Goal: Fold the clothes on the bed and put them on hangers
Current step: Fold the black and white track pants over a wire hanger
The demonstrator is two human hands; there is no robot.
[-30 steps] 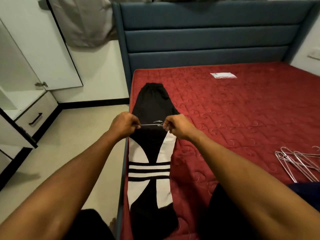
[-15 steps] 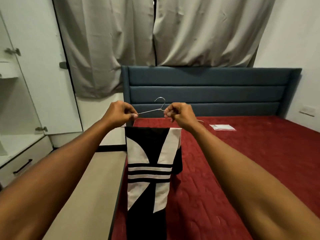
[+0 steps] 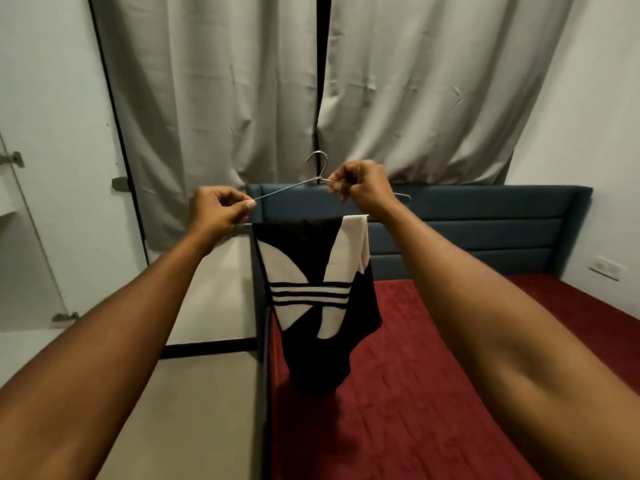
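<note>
Both hands, the left hand (image 3: 216, 211) and right hand (image 3: 360, 187), pinch a wire hanger (image 3: 287, 188); black-and-white clothes (image 3: 311, 289) hang from it over the red bed (image 3: 433, 393).

The garment (image 3: 301, 244) is black with a large white leaf-shaped emblem crossed by thin black and white stripes. The hanger (image 3: 287, 189) is silver-grey wire. The bed (image 3: 415, 393) is deep red, its headboard (image 3: 485, 220) slate blue in horizontal bands. The curtains (image 3: 225, 98) are plain pale grey. The floor (image 3: 194, 410) is beige.
</note>
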